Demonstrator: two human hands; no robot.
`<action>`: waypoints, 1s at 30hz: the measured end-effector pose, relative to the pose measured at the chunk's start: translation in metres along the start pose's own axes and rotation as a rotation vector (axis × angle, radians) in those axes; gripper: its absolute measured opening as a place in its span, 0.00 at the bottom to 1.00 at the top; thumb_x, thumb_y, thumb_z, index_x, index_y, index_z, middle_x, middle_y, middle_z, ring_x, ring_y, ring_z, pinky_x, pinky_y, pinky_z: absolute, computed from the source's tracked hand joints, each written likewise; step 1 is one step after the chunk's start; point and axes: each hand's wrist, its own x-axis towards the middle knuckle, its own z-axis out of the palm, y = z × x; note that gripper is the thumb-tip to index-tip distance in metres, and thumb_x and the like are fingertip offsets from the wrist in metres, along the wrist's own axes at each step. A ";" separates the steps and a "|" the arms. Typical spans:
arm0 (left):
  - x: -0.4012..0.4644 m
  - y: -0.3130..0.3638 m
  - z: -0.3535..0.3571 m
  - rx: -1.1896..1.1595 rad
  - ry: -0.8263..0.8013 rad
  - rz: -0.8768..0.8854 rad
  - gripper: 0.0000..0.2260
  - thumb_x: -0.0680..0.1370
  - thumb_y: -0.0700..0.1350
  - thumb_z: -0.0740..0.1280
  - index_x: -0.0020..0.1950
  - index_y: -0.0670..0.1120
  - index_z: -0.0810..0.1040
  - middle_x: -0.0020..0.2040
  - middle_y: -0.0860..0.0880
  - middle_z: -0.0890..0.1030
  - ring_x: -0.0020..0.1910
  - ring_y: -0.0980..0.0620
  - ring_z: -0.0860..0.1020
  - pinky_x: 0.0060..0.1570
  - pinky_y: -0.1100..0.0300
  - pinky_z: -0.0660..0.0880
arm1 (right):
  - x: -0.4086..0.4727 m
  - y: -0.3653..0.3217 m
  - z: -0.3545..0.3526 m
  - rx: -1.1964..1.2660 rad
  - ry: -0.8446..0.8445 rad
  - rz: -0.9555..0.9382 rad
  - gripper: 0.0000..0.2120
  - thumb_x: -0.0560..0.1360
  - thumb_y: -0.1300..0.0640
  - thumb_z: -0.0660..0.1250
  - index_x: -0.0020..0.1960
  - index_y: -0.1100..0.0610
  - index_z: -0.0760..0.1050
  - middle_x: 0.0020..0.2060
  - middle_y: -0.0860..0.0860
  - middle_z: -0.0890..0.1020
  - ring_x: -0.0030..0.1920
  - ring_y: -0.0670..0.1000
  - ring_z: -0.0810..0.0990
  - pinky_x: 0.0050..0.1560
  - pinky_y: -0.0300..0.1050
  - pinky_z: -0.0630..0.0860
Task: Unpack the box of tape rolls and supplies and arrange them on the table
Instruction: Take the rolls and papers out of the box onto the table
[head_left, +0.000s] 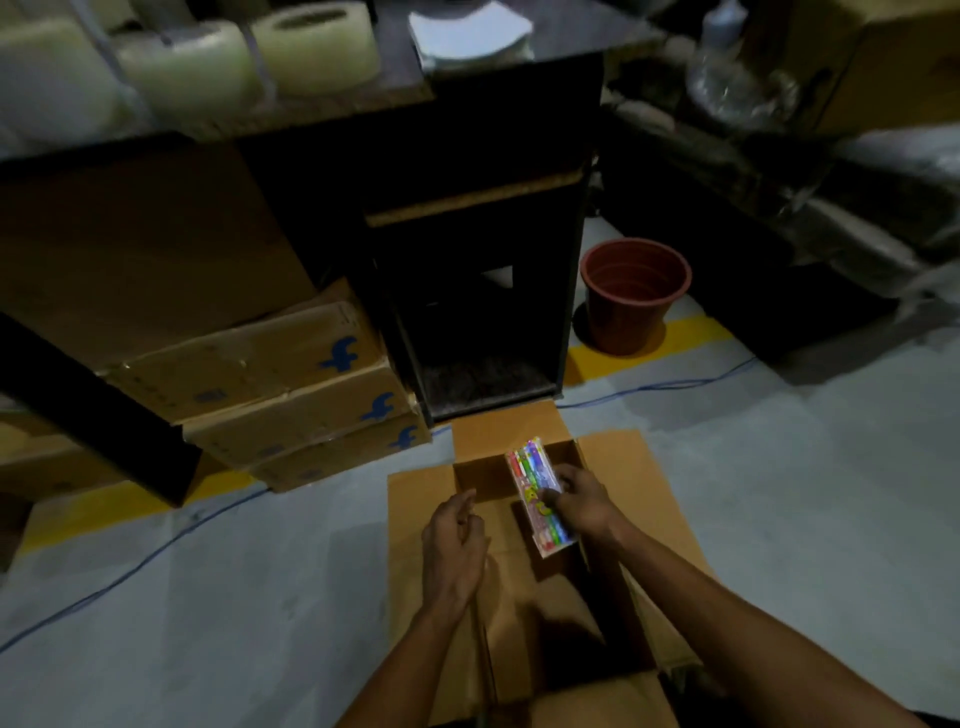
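Note:
An open cardboard box (421, 525) stands on the floor at bottom centre, flaps spread out. My right hand (584, 501) grips a flat clear packet of coloured pens (532, 483) above the box's far right corner. My left hand (452, 545) hovers over the box's left side with loosely curled fingers and nothing in it. Several large pale tape rolls (317, 44) stand on the dark table (410, 88) at top left. The inside of the box is dark.
Stacked cardboard cartons (291, 395) sit under the table at left. A dark open cabinet (478, 301) stands behind the box. A brown plastic pot (631, 296) rests on the floor at right. A blue cable (670, 384) runs across the grey floor. White papers (467, 31) lie on the table.

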 end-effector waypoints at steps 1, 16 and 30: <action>-0.001 0.010 -0.004 0.012 0.008 0.024 0.16 0.80 0.39 0.63 0.66 0.48 0.77 0.59 0.55 0.79 0.54 0.62 0.76 0.46 0.80 0.69 | -0.005 -0.014 -0.008 0.009 0.017 -0.032 0.12 0.76 0.61 0.69 0.59 0.59 0.77 0.50 0.51 0.83 0.45 0.50 0.82 0.42 0.41 0.77; 0.056 0.158 -0.094 0.069 0.133 0.364 0.14 0.83 0.45 0.60 0.67 0.50 0.75 0.62 0.52 0.77 0.58 0.58 0.74 0.58 0.64 0.71 | -0.032 -0.295 -0.166 0.262 0.265 -0.586 0.15 0.75 0.70 0.68 0.61 0.62 0.77 0.48 0.54 0.82 0.34 0.37 0.81 0.38 0.34 0.80; 0.184 0.256 -0.127 0.132 0.233 0.576 0.13 0.81 0.47 0.62 0.65 0.51 0.77 0.60 0.54 0.79 0.57 0.58 0.76 0.58 0.62 0.74 | 0.097 -0.438 -0.255 0.021 0.500 -0.461 0.14 0.66 0.54 0.68 0.50 0.56 0.83 0.43 0.56 0.85 0.46 0.56 0.84 0.51 0.52 0.81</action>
